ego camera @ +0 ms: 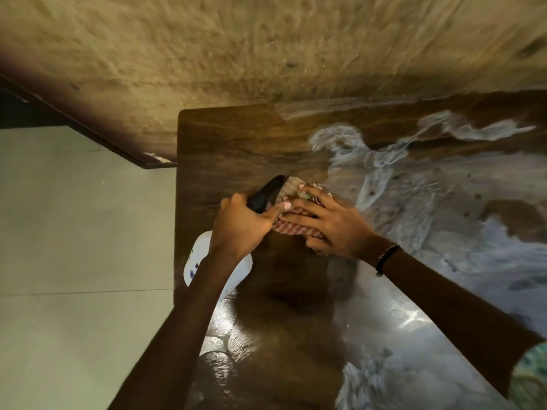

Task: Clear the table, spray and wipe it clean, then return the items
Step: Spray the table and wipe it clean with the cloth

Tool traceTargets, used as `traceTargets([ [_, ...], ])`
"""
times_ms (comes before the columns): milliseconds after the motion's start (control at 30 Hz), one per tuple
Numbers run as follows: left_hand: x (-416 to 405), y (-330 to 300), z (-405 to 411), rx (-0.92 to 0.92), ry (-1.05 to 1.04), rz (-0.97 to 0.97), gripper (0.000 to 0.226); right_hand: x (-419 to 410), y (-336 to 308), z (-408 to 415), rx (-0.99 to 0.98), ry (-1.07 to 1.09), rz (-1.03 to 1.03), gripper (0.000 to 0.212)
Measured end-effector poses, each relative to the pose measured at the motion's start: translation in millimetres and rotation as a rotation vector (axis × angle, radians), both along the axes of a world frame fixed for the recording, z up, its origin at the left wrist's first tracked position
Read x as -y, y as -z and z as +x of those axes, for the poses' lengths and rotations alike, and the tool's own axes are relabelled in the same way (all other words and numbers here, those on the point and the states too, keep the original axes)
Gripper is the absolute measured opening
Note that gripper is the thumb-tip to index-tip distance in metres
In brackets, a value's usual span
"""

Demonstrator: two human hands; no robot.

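Nearest my view, two bare forearms reach forward over the wet, shiny near part of the dark wooden table. On the right wrist I see a dark beaded bracelet, and at the lower right corner a bit of patterned sleeve.

The left hand is curled round the black trigger head of a spray bottle; its thumb lies forward, touching the cloth. The bottle's white body hangs below the hand, at the table's left edge and partly over the pale floor. I cannot tell how much liquid is in it.

The right hand lies on a red-and-white checked cloth, fingers spread and pressing it flat against the tabletop, with the thumb tucked at the cloth's near edge. The cloth sits just right of the sprayer's nozzle, near the middle of the table.

To the right and far right, pale smeared streaks of wetness cover the wood. Beyond the far edge stands a rough tan wall.
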State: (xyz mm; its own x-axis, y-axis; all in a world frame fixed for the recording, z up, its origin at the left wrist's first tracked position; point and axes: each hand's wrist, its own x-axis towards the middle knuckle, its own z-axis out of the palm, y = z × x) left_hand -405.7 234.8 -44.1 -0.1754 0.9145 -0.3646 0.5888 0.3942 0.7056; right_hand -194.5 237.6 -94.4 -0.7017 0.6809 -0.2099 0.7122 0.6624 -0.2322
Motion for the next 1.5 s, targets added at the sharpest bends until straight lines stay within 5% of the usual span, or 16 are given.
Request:
traceTargets([
  [633, -42, -4, 90, -0.111, -0.028, -0.043, 0.048, -10, 9, 102, -0.106, 0.221, 0.028, 0.058],
  [1033, -35, -11, 61, 0.173, -0.188, -0.061, 0.038, -131, 13, 23, -0.106, 0.469, 0.063, 0.055],
  [1200, -31, -16, 54, 0.213, -0.239, -0.047, 0.060, -141, 10, -37, -0.095, 0.340, 0.048, 0.054],
  [1367, -29, -19, 48, 0.215, -0.224, -0.004, 0.070, -111, 12, 5, -0.095, 0.017, 0.027, 0.053],
  [1500, -26, -16, 43, 0.242, -0.237, -0.015, 0.065, -114, 10, 52, -0.126, 0.166, 0.026, 0.057],
])
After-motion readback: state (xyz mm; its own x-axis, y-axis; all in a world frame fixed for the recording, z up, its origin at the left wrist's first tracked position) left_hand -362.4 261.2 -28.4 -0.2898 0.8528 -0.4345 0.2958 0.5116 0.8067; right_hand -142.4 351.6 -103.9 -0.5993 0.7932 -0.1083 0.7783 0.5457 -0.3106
